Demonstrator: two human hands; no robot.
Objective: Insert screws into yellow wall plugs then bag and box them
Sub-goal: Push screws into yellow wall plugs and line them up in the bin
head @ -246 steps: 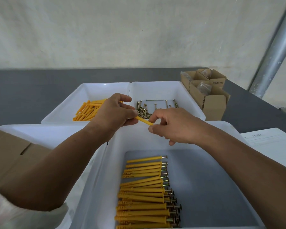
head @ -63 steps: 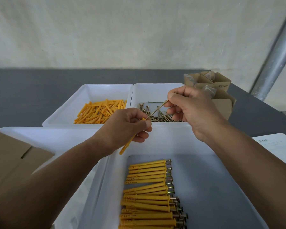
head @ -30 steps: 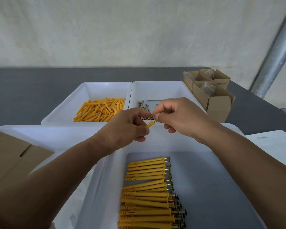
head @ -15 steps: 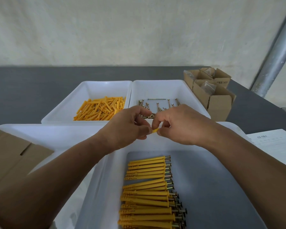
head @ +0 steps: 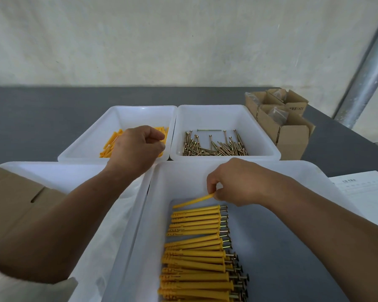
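Observation:
My right hand (head: 244, 184) pinches the head end of a yellow wall plug (head: 192, 201) with a screw in it. The plug hangs tilted just above the far end of the row of assembled plugs (head: 196, 247) in the near white bin (head: 292, 165). My left hand (head: 138, 147) hovers with curled fingers over the loose yellow plugs (head: 109, 147) in the far left bin (head: 140, 112). Whether it grips a plug is hidden. Loose brass screws (head: 214, 147) lie in the far right bin (head: 216, 110).
Small open cardboard boxes (head: 292, 136) with plastic bags stand at the back right. A larger cardboard box (head: 13, 199) sits in another white bin (head: 63, 171) at the left. A printed sheet (head: 367, 192) lies at the right edge, and a metal pole (head: 367, 68) rises behind it.
The hands have parted. My right hand brought the assembled plug down toward the row in the near bin, and my left hand moved back over the loose plugs.

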